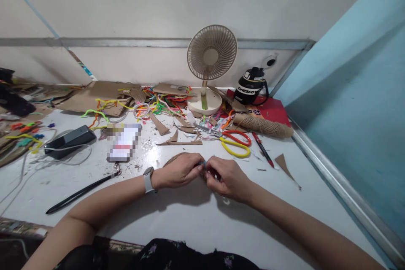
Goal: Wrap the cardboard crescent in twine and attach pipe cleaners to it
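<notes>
My left hand is closed over a brown, ridged piece that looks wound with twine. Most of that piece is hidden beneath the fingers, with a curved edge showing behind the knuckles. My right hand meets the left one, its thumb and fingertips pinched on a small blue strand at the piece's right end. What kind of strand it is, I cannot make out. Just behind the hands lie scissors with one orange and one yellow handle. Cardboard scraps are scattered beyond the left hand.
A desk fan stands at the back, beside colourful pipe cleaners. At right are a twine roll, a black jug, a red marker and a cardboard triangle. Leftward lie a phone and a black device with cables.
</notes>
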`<state>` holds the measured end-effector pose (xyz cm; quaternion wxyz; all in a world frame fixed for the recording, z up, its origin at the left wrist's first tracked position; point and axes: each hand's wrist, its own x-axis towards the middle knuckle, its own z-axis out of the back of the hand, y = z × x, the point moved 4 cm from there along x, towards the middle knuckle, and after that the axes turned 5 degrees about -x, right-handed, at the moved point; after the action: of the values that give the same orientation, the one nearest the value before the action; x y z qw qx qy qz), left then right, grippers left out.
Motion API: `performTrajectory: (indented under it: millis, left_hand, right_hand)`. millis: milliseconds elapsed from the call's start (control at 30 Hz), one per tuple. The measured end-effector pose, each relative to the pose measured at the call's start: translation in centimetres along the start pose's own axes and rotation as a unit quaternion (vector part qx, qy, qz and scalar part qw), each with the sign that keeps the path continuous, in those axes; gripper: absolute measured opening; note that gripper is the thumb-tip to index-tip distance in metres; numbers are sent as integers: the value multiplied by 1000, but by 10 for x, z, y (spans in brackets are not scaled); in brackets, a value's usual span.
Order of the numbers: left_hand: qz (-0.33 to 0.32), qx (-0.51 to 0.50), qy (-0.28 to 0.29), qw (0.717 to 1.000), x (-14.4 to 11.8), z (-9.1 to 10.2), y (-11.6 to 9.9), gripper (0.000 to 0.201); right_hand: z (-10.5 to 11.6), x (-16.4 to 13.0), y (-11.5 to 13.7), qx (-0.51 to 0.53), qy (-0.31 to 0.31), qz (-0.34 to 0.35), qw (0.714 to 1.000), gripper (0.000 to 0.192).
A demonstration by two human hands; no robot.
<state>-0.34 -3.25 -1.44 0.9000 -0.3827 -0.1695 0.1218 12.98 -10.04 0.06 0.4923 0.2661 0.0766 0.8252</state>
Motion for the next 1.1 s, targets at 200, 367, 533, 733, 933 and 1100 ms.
performTrajectory:
  millis: [200, 367, 533, 733, 933, 1100]
  left_hand:
    - [-36, -38, 27, 998, 0, -1, -7, 26]
    - [17, -145, -18, 989, -2, 0, 0, 29]
    - [50, -268, -84, 959, -6, 0, 9, 30]
    - [55, -353, -101, 929, -5, 1, 13, 30]
    - [70, -406, -91, 907, -4, -2, 17, 35]
    - [85, -378, -95, 917, -4, -5, 20, 43]
  right_hand:
    - [-1, -1, 3, -7, 15, 1, 1000, 6]
    - [5, 1, 4, 3, -34, 24, 999, 3]
    - [10, 4, 0, -2, -73, 2, 997, 16]
    - [-6, 4, -11, 344, 77, -171, 920, 36]
    - [-5, 3, -16, 327, 32, -212, 921, 43]
    - [2, 3, -7, 210, -6, -140, 968, 37]
